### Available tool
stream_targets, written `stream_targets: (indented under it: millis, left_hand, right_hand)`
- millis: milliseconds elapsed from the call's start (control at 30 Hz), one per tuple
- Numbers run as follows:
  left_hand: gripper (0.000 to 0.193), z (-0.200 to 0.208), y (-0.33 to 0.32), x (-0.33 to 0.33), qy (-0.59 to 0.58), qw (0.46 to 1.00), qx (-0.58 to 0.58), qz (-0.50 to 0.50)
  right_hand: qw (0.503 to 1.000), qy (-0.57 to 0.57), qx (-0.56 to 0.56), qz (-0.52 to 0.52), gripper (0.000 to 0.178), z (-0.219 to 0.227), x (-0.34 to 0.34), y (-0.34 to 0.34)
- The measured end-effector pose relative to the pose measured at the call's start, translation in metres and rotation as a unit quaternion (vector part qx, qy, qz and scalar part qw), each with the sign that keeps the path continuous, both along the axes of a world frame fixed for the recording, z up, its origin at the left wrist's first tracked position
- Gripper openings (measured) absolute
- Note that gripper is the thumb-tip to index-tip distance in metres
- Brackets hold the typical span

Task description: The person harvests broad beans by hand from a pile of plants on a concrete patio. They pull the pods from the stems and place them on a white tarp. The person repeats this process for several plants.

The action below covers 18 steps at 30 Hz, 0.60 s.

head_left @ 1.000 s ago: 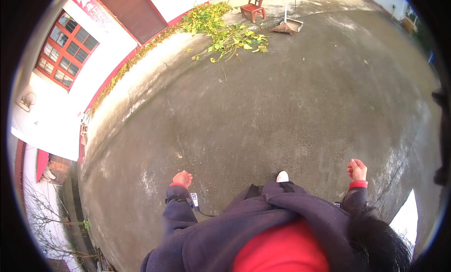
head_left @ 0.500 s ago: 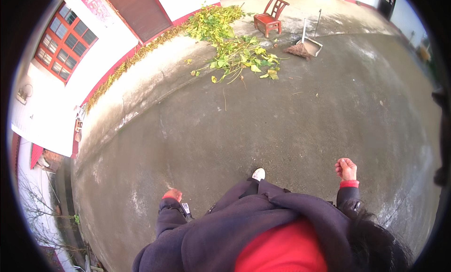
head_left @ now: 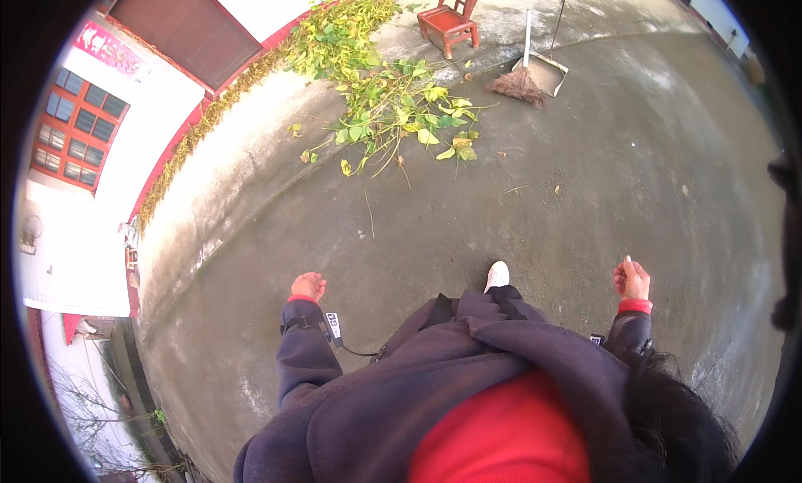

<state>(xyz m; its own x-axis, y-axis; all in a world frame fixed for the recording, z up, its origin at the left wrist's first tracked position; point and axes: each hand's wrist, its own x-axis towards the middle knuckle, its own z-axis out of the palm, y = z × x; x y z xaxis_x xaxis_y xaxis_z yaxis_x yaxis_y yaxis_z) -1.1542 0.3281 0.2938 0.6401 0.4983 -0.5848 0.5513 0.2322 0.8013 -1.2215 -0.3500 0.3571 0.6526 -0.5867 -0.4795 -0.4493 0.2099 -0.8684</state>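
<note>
**Left hand [head_left: 308, 285] and right hand [head_left: 631, 280] curled above concrete yard [head_left: 468, 212]**

The hands were well apart, each with its fingers loosely drawn together; palms were hidden. Leafy green stems [head_left: 388, 116] lay ahead, well beyond both hands. 1 red chair [head_left: 449, 21] stood beside the stems; 1 broom [head_left: 517, 85] and 1 dustpan [head_left: 548, 74] stood to its right.

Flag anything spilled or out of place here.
Leafy stems sprawl from the pale strip by the wall onto the grey concrete, with stray leaves lying apart; that looks untidy, perhaps spilled.
</note>
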Motion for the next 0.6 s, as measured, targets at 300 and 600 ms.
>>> stream_targets:
  millis: [300,600]
  left_hand:
    - [0.016,-0.034,0.007,0.008,0.109,0.98,-0.075,0.147]
    - [0.023,-0.041,-0.015,0.222,0.157,0.959,-0.049,0.233]
  right_hand:
    - [0.979,-0.069,-0.032,0.188,0.018,0.045,0.275,-0.016]
    - [0.969,-0.048,-0.02,0.243,0.018,0.026,0.511,-0.004]
